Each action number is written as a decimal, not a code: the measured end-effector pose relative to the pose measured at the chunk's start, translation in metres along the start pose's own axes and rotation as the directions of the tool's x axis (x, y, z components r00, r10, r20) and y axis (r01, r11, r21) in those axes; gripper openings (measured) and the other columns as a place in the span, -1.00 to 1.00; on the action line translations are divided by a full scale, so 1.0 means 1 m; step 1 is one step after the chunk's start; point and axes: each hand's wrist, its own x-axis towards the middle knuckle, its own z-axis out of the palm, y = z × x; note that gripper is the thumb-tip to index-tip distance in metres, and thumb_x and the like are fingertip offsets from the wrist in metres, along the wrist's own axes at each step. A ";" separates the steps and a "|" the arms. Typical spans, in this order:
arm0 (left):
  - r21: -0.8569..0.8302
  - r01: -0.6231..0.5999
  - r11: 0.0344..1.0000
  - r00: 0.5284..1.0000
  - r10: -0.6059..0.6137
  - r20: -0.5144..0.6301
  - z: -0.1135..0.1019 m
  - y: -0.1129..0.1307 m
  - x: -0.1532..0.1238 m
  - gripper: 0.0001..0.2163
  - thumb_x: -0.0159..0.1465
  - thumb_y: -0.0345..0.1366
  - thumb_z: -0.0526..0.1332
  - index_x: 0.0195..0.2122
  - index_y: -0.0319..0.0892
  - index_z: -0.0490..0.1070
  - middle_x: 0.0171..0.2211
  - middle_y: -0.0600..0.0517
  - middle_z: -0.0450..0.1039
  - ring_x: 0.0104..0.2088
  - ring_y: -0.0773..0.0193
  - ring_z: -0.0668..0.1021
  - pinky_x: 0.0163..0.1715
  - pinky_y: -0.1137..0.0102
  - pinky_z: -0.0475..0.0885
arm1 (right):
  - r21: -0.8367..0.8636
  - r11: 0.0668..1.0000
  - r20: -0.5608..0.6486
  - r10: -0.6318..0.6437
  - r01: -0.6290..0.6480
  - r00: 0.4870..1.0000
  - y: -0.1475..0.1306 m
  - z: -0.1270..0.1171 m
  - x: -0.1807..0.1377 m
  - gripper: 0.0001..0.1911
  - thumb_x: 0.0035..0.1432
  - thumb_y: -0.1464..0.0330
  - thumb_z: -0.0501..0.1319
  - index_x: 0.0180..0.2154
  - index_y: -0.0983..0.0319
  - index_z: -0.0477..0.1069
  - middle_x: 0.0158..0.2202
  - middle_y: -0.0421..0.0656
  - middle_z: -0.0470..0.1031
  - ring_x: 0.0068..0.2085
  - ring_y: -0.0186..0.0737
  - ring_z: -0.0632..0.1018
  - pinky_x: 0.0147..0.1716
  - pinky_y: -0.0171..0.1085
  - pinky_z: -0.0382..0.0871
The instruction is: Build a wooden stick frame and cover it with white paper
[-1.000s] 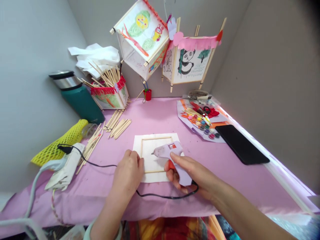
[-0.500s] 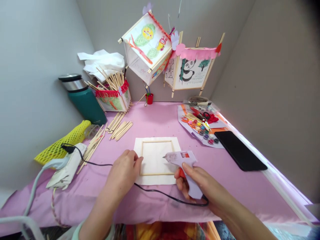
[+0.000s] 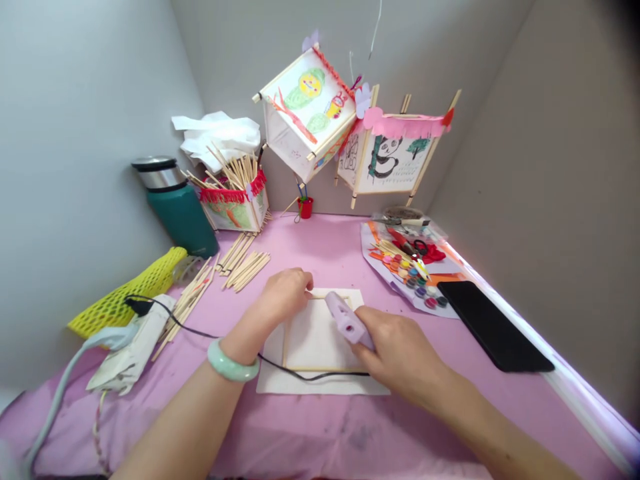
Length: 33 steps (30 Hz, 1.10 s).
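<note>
A square frame of thin wooden sticks (image 3: 285,347) lies on a sheet of white paper (image 3: 320,383). My left hand (image 3: 286,295) is at the frame's far left corner, thumb and fingers closed on the far stick; a pale green bangle (image 3: 233,361) circles that wrist. In my right hand (image 3: 395,348) is a lilac hot glue gun (image 3: 347,322), held over the right part of the frame. Its front end points away from me toward the far stick, and the nozzle tip is hidden. The gun's black cord (image 3: 320,377) crosses the near edge of the frame.
Loose sticks (image 3: 246,271) and a power strip (image 3: 133,353) lie to the left, near a teal bottle (image 3: 183,217). Two paper lanterns (image 3: 310,110) hang at the back. Paint pots (image 3: 420,291) and a black phone (image 3: 493,327) are on the right.
My left hand has moved from the frame's left side to its far corner. My right hand has swung the glue gun from pointing left to pointing toward the far stick.
</note>
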 end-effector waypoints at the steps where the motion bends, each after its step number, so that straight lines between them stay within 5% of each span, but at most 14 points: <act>1: 0.003 -0.008 1.000 1.000 0.008 0.010 0.002 -0.001 0.002 -0.85 0.16 -0.36 0.15 -0.29 -0.12 0.49 -0.27 0.00 0.51 -0.26 0.22 0.53 -0.30 0.39 0.33 | -0.064 0.998 0.025 -0.010 0.011 1.000 0.000 0.002 0.001 -0.94 0.10 0.40 0.13 -0.33 0.24 0.34 -0.39 -0.12 0.50 -0.37 -0.14 0.50 -0.43 -0.27 0.09; 13: -0.013 -0.012 1.000 0.999 0.013 0.041 0.017 -0.003 0.006 -0.82 0.18 -0.44 0.09 -0.35 -0.15 0.50 -0.31 -0.02 0.48 -0.28 0.23 0.53 -0.30 0.39 0.35 | -0.340 0.926 0.195 -0.099 0.162 0.976 -0.008 0.019 0.024 -0.78 0.04 0.56 0.10 -0.22 0.26 0.34 -0.25 -0.04 0.48 -0.26 -0.04 0.53 -0.45 -0.24 0.22; 33: -0.006 -0.006 1.000 1.000 0.006 0.020 0.018 -0.002 0.003 -0.82 0.21 -0.45 0.08 -0.35 -0.16 0.47 -0.32 -0.03 0.48 -0.27 0.17 0.53 -0.33 0.33 0.35 | -0.414 0.891 0.214 -0.104 0.186 0.971 -0.009 0.029 0.037 -0.72 -0.03 0.62 0.06 -0.26 0.26 0.35 -0.34 -0.02 0.47 -0.35 -0.03 0.53 -0.50 -0.24 0.26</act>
